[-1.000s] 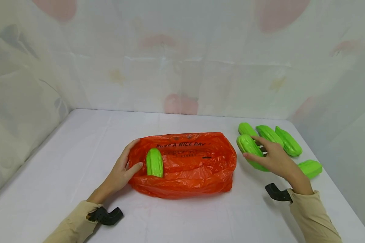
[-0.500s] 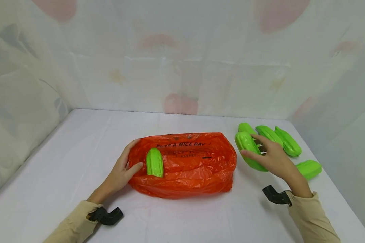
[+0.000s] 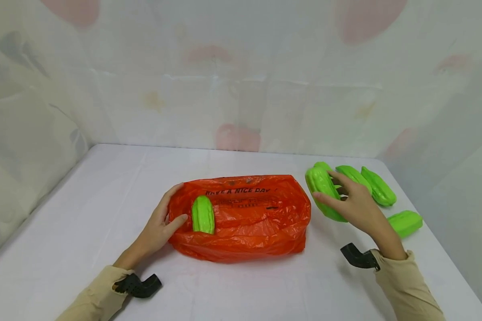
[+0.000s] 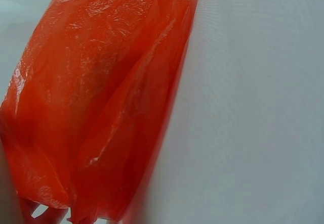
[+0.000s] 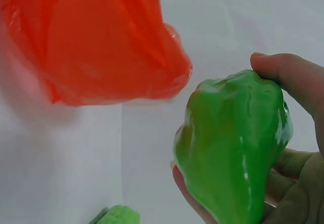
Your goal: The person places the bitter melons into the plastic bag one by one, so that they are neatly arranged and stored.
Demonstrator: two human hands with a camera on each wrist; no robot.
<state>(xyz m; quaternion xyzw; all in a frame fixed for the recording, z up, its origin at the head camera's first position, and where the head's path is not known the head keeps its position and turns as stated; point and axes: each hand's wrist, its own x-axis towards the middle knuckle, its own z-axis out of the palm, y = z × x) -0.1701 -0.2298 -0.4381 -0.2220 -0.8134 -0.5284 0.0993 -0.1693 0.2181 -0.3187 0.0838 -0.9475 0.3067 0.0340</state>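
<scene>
Head; left hand holds red bag by left edge; right hand grips green gourd; bag between hands

The white counter is enclosed at the back and both sides by pale, creased walls, where faded red shapes are seen.

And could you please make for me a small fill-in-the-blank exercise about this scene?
1. The print inside the bag reads "HAVE A NICE ____".
2. Only ____ ribbed piece shows inside the bag.
3. The right hand holds another ribbed piece coloured ____.
4. The ____ hand holds the bag.

Missing words: DAY; one; green; left.
</scene>
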